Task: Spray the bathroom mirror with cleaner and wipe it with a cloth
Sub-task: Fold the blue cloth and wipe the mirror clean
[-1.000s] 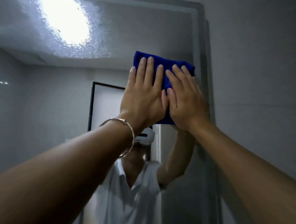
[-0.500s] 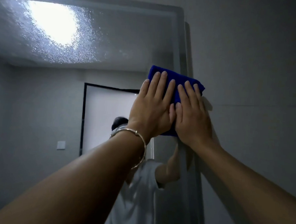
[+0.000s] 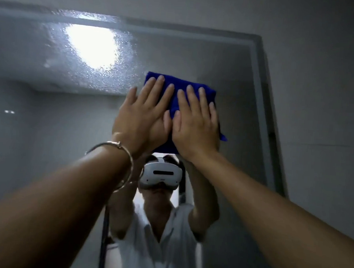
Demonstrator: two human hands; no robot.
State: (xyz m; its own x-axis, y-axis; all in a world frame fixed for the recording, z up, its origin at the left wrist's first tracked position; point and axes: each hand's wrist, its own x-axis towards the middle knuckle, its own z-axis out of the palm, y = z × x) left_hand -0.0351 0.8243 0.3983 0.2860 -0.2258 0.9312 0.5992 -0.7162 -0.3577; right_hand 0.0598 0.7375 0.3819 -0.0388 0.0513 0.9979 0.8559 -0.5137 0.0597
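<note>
Reaching up with both arms, I wear a thin metal bracelet (image 3: 127, 162) on my left wrist. My left hand (image 3: 140, 119) and my right hand (image 3: 195, 126) lie side by side, thumbs touching, fingers straight and flat, gripping nothing, only pressing a folded blue cloth (image 3: 174, 102) against the bathroom mirror (image 3: 49, 127). The cloth sits high on the glass, near its upper right corner, one corner poking out past my right hand. Fine spray droplets (image 3: 105, 81) speckle the glass up and to the left of the cloth, around a bright reflected light (image 3: 92, 45). Below my hands the glass reflects a white headset (image 3: 160, 174) and a white shirt. Beyond the mirror's pale frame (image 3: 257, 76) runs a grey wall (image 3: 317, 100).
</note>
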